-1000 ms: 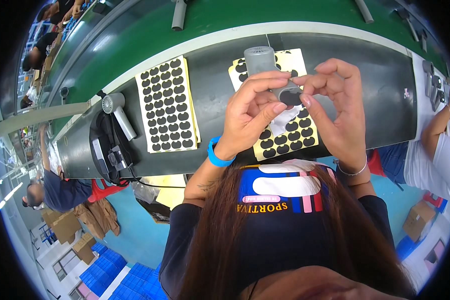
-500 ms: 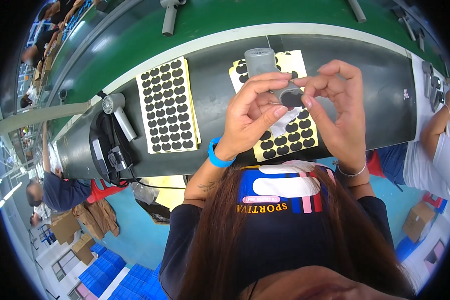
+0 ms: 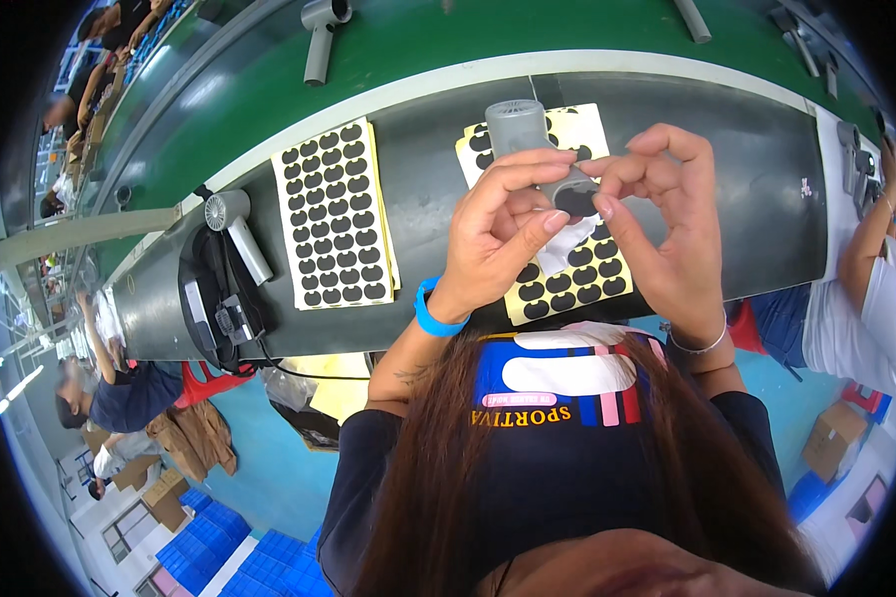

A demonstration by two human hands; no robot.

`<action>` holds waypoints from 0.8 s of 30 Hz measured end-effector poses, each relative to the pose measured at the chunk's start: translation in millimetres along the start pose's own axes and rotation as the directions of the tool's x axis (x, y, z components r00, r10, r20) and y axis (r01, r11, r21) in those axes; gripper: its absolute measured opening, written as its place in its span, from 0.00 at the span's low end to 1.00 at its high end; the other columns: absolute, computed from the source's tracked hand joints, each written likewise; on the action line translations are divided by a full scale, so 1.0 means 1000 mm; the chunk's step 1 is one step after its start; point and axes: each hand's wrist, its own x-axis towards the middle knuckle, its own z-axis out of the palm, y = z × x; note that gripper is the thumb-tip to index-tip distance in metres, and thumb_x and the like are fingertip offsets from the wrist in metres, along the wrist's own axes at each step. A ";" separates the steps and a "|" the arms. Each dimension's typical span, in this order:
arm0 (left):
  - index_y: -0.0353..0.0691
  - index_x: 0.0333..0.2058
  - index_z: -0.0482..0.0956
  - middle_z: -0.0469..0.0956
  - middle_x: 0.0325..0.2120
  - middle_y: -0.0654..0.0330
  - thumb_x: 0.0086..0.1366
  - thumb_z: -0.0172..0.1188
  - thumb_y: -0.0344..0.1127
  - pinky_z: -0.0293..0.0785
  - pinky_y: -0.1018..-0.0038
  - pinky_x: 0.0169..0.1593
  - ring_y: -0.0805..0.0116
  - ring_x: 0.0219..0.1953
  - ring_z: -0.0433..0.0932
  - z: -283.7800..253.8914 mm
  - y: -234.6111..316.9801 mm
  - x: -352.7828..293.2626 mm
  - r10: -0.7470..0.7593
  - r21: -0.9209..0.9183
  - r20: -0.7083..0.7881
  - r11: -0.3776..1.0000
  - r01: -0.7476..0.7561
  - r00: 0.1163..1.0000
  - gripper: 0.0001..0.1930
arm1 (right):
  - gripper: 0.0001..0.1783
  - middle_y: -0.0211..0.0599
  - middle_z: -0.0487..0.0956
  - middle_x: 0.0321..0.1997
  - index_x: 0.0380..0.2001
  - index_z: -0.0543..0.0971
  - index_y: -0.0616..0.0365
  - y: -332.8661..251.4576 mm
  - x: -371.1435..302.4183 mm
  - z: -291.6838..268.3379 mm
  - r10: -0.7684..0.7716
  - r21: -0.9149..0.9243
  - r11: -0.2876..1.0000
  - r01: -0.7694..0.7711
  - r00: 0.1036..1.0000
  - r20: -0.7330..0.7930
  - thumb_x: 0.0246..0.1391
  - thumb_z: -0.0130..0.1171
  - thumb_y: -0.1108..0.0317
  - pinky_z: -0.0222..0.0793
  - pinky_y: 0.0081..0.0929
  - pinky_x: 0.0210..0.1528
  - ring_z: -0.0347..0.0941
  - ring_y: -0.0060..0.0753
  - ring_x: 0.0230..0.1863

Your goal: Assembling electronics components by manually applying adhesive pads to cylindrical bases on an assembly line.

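Left hand (image 3: pixel 488 224) is wrapped round the handle of a grey handheld unit (image 3: pixel 517 129), fingers curled over the far side, thumb up near the handle's end. Firm hold as far as I can see. Unit is up over the bench in front of the chest, round grilled head pointing away from the wearer, handle end toward them

Dark oval patch (image 3: pixel 574 198) sits at that handle end. Right hand (image 3: pixel 675 214) is at its edge: thumb and forefinger nearly together, other fingers bent, raised and loosely spread. Can't tell from here whether it's pinching the patch or just pressing on it

Under the hands: crumpled white paper (image 3: pixel 565 251), on top of a yellow sticker sheet (image 3: pixel 585 284) with rows of dark ovals. Second stack of sticker sheets (image 3: pixel 335 219) lies flat to the left, well apart from the hands. Further left, another grey unit (image 3: pixel 237 234) lies just beside a black bundle with a cable (image 3: pixel 214 294). All of it on the dark bench top (image 3: pixel 757 179)

Beyond the bench, green surface (image 3: pixel 567 25) with one more grey unit (image 3: pixel 319 45) on it. Co-worker in a white top (image 3: pixel 851 318) off to the right, blue crates (image 3: pixel 204 532) on the floor behind, left side
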 end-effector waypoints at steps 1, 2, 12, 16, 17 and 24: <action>0.30 0.50 0.69 0.65 0.54 0.48 0.62 0.56 0.22 0.78 0.71 0.47 0.66 0.45 0.76 0.001 0.000 0.000 0.001 0.001 -0.009 1.000 -0.001 1.000 0.17 | 0.25 0.34 0.75 0.32 0.50 0.58 0.58 0.000 0.000 0.000 -0.001 0.001 1.000 0.001 1.000 -0.001 0.52 0.55 0.83 0.65 0.28 0.50 0.73 0.32 0.48; 0.30 0.49 0.69 0.65 0.54 0.47 0.62 0.55 0.22 0.78 0.70 0.49 0.63 0.47 0.76 0.001 0.001 0.000 0.002 -0.003 -0.016 1.000 -0.002 1.000 0.16 | 0.25 0.34 0.75 0.32 0.50 0.58 0.58 -0.002 0.000 0.000 0.002 -0.002 1.000 -0.002 1.000 -0.004 0.51 0.55 0.83 0.65 0.28 0.49 0.74 0.32 0.48; 0.29 0.49 0.69 0.65 0.54 0.46 0.62 0.54 0.20 0.79 0.66 0.50 0.58 0.50 0.75 0.000 0.000 0.002 0.023 -0.006 0.012 1.000 -0.023 1.000 0.16 | 0.25 0.35 0.75 0.31 0.49 0.58 0.60 -0.003 0.001 0.002 -0.004 -0.027 1.000 0.003 1.000 -0.025 0.50 0.54 0.85 0.68 0.24 0.45 0.74 0.29 0.45; 0.29 0.49 0.69 0.65 0.53 0.46 0.62 0.53 0.20 0.79 0.67 0.50 0.58 0.50 0.75 0.002 0.001 0.002 0.012 -0.021 0.003 1.000 -0.012 1.000 0.15 | 0.25 0.35 0.75 0.31 0.49 0.58 0.61 -0.005 0.001 0.002 0.005 -0.030 1.000 -0.006 1.000 -0.028 0.50 0.54 0.85 0.68 0.24 0.45 0.74 0.28 0.44; 0.29 0.49 0.69 0.65 0.53 0.47 0.62 0.53 0.20 0.79 0.67 0.50 0.59 0.49 0.75 0.002 0.001 0.002 0.007 -0.018 0.001 1.000 -0.007 1.000 0.15 | 0.25 0.35 0.75 0.31 0.49 0.58 0.61 -0.004 0.001 0.002 -0.003 -0.046 0.999 0.002 1.000 -0.027 0.49 0.54 0.85 0.68 0.24 0.45 0.74 0.28 0.43; 0.29 0.48 0.69 0.65 0.53 0.47 0.63 0.54 0.21 0.79 0.67 0.50 0.61 0.48 0.76 0.003 0.004 0.002 -0.003 -0.004 -0.005 1.000 0.003 1.000 0.15 | 0.25 0.36 0.75 0.31 0.48 0.58 0.61 -0.004 0.002 0.004 -0.043 -0.070 0.997 0.040 0.998 -0.045 0.49 0.55 0.85 0.69 0.23 0.43 0.75 0.26 0.41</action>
